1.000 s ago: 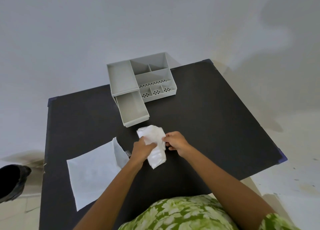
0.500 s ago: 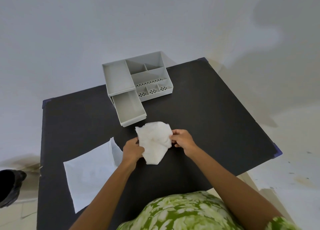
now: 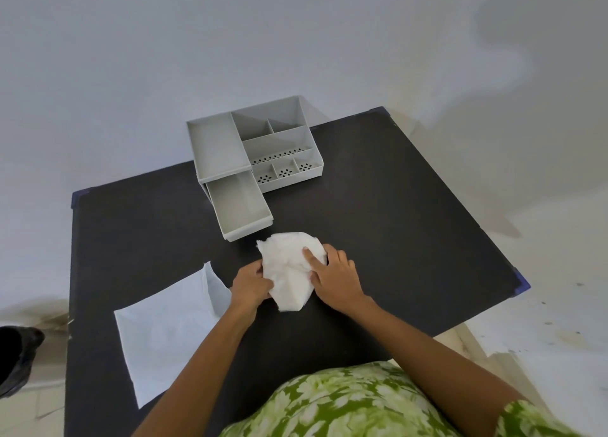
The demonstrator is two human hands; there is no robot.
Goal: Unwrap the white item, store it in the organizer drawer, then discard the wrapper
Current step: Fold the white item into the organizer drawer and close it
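A crumpled white item (image 3: 288, 267) lies on the black table (image 3: 411, 226), just in front of the organizer's pulled-out drawer. My left hand (image 3: 251, 285) grips its left edge. My right hand (image 3: 335, 277) lies on its right side, with the index finger pressed flat on top. The grey organizer (image 3: 256, 147) stands at the table's far edge, and its drawer (image 3: 238, 204) is open and empty. A flat white wrapper (image 3: 167, 331) lies on the table to the left of my left arm, one corner lifted.
A dark object (image 3: 16, 359) sits on the floor off the table's left edge. The organizer's top has several empty compartments, some with holes. A pale wall rises behind the table, and light floor shows on the right.
The white item has been spread wider and lowered onto the table. My right hand moved from pinching its edge to pressing on top of it. The view shifted slightly.
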